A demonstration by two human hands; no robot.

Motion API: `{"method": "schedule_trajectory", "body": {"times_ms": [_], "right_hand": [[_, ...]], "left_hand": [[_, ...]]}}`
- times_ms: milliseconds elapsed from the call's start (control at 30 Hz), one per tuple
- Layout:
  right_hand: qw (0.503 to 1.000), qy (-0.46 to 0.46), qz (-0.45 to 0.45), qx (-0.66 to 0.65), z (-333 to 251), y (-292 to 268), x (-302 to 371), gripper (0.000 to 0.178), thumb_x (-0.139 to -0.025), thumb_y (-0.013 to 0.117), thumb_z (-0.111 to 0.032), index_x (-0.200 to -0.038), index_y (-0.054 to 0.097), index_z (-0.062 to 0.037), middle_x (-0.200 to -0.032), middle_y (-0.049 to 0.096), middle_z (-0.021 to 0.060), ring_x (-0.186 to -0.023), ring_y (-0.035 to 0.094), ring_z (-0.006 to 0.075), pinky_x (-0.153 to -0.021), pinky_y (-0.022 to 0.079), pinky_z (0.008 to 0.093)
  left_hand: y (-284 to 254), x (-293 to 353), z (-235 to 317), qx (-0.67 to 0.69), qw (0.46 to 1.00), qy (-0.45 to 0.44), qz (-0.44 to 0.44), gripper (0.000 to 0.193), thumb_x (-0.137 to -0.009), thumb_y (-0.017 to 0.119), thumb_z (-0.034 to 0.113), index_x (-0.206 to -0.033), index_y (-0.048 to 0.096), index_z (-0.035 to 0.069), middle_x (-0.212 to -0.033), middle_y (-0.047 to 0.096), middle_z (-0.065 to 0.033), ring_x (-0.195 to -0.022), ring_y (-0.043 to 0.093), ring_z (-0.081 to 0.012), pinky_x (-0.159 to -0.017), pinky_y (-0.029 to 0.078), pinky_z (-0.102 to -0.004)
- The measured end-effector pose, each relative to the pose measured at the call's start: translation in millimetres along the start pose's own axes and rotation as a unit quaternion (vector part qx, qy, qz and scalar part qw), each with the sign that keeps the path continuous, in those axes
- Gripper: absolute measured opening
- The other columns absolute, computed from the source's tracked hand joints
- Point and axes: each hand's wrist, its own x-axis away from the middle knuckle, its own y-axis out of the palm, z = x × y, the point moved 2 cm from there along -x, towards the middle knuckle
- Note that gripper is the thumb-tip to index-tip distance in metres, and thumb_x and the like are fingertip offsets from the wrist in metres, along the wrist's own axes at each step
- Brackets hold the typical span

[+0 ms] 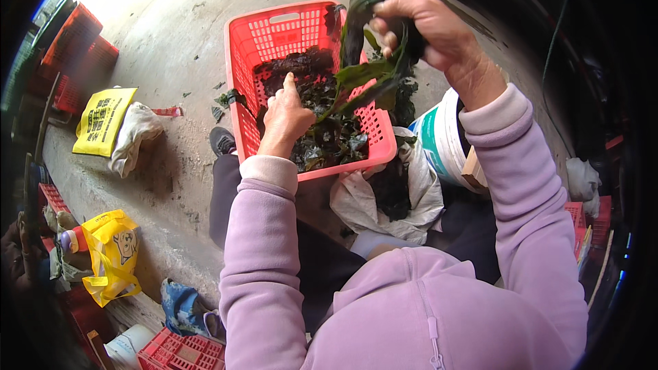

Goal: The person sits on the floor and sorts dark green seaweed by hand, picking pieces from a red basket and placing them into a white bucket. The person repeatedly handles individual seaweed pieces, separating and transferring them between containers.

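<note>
right hand (433,31): fingers curled around long dark-green leafy strips (362,77) | left hand (288,118): over red perforated rectangular plastic basket (281,35), index finger extended, cannot tell if holding anything

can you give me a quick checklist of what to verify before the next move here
1. Right hand gripping the leaves: ok, they hang from its fingers.
2. Left hand free: cannot tell; the index finger is extended, the other fingers are partly hidden.
3. Basket open on top: ok, a dark heap shows inside.
4. Sack mouth open: ok, dark material shows within.
5. Floor beside the basket free of scraps: not ok, some lie to its left.
</note>
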Motion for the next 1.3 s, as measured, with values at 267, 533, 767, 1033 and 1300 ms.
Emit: {"method": "schedule_trajectory", "body": {"times_ms": [267, 533, 767, 1033, 1300], "right_hand": [[0.931, -0.36, 0.03, -0.048, -48.7, 9.0, 10.5, 0.008, -0.086, 0.057, -0.008, -0.086, 0.059, 0.0002, -0.067, 0.055, 0.0038, -0.051, 0.051, 0.0128, -0.046, 0.044, 0.0247], [0.883, 0.265, -0.13, 0.365, 209.8, -18.8, 33.2, 0.029, -0.087, 0.056, -0.023, -0.072, 0.061, 0.0013, -0.061, 0.058, 0.0069, -0.051, 0.052, 0.0117, -0.05, 0.042, 0.0272], [0.996, 0.062, -0.012, 0.061, 146.9, -17.4, 56.5, 0.031, -0.088, 0.051, -0.023, -0.072, 0.059, 0.0013, -0.06, 0.056, 0.0011, -0.056, 0.05, 0.0072, -0.052, 0.042, 0.0245], [0.965, 0.009, 0.078, 0.248, 140.7, -20.4, 82.3, 0.024, -0.083, 0.056, -0.018, -0.081, 0.063, 0.0052, -0.059, 0.059, 0.0048, -0.052, 0.055, 0.0118, -0.052, 0.046, 0.0274], [0.971, 0.142, -0.021, -0.193, 104.8, -38.0, 98.2, 0.032, -0.091, 0.044, -0.03, -0.096, 0.054, -0.0005, -0.063, 0.049, -0.0008, -0.046, 0.041, 0.007, -0.041, 0.038, 0.0249]], "left_hand": [[-33.9, 1.8, -3.1, 0.515, 0.826, -0.013, 0.23, 0.017, -0.087, 0.057, 0.012, -0.098, 0.061, -0.001, -0.083, 0.066, -0.0092, -0.071, 0.063, -0.013, -0.059, 0.047, -0.0241], [-18.5, 14.0, 9.5, 0.413, 0.907, -0.069, -0.04, 0.054, -0.09, 0.048, 0.041, -0.06, 0.062, -0.003, -0.053, 0.058, -0.01, -0.046, 0.055, -0.018, -0.051, 0.046, -0.0297], [17.7, 68.7, 56.9, 0.443, 0.856, -0.048, -0.261, 0.08, -0.088, 0.028, 0.065, -0.075, 0.066, -0.004, -0.066, 0.063, -0.0148, -0.066, 0.062, -0.0242, -0.066, 0.049, -0.0352], [53.3, 87.5, 70.0, 0.729, 0.649, -0.054, -0.212, 0.033, -0.09, 0.052, 0.026, -0.107, 0.057, -0.002, -0.098, 0.064, -0.0138, -0.085, 0.063, -0.022, -0.077, 0.051, -0.0342], [65.6, 86.7, 62.8, 0.306, 0.913, -0.13, -0.236, 0.057, -0.091, 0.039, 0.051, -0.099, 0.063, 0.0, -0.1, 0.064, -0.0189, -0.099, 0.06, -0.0338, -0.089, 0.042, -0.05]]}}
